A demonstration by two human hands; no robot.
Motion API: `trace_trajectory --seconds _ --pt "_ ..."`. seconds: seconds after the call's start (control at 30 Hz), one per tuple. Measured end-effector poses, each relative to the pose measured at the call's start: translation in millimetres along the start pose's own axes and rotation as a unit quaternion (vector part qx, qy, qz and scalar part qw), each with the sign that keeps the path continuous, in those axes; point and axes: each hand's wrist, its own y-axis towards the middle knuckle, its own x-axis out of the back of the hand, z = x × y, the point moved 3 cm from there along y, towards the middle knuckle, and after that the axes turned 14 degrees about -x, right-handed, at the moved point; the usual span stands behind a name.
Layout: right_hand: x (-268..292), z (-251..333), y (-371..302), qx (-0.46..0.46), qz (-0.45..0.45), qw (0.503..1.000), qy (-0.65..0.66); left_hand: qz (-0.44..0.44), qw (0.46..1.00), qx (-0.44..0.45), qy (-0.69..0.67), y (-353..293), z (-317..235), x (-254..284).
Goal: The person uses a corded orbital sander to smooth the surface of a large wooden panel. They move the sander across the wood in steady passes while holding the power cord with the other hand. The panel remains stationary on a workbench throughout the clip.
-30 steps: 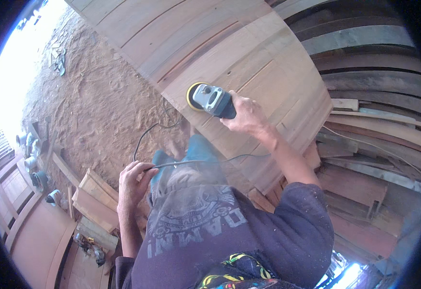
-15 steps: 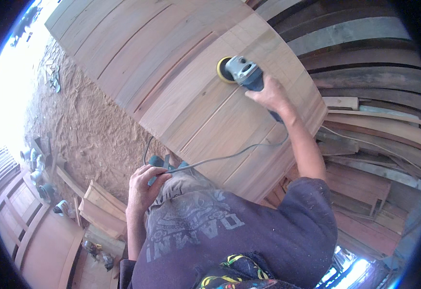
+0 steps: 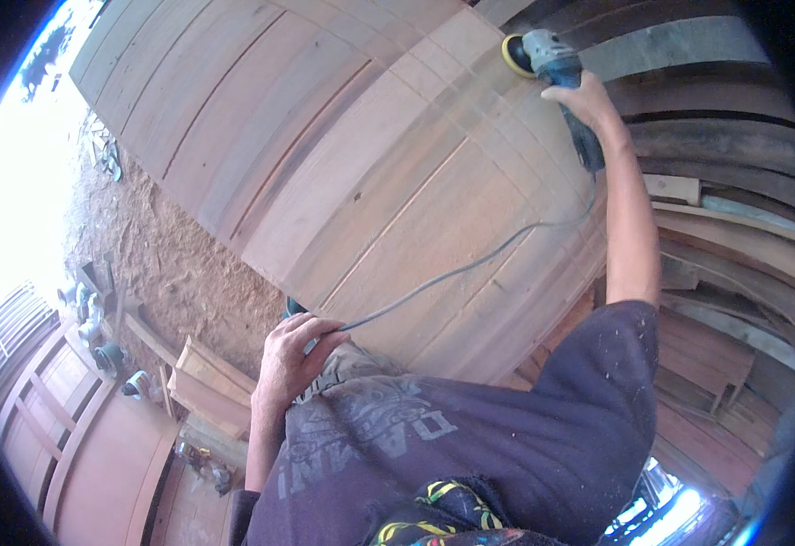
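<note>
My right hand is wrapped round the body of an angle grinder with a grey head and a dark blue body. Its round yellow-edged sanding pad is tilted at the far right edge of a wide plank panel; whether it touches the wood I cannot tell. From the grinder's rear a grey power cord loops back over the panel. Near my waist my left hand is closed on that cord, pinching it between thumb and fingers.
Stacked boards line the right side. Bare dirt ground lies left of the panel. At lower left are a wooden door frame, several power tools and loose timber pieces.
My right hand has carried the grinder away and to the right, from the panel's middle to its far right edge. The cord is drawn out straighter; my left hand still holds it.
</note>
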Motion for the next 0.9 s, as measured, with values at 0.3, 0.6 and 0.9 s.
trace_trajectory --seconds 0.3,0.6,0.9 --pt "-41 -2 -96 -0.068 0.026 0.982 0.175 -0.061 0.996 0.038 0.048 -67 10 18" --pt "-183 103 -320 0.162 0.201 0.965 0.035 -0.106 0.991 0.058 0.05 -135 42 40" --pt "-188 120 -327 0.133 0.151 0.976 -0.079 -0.114 0.991 0.064 0.026 -139 40 46"
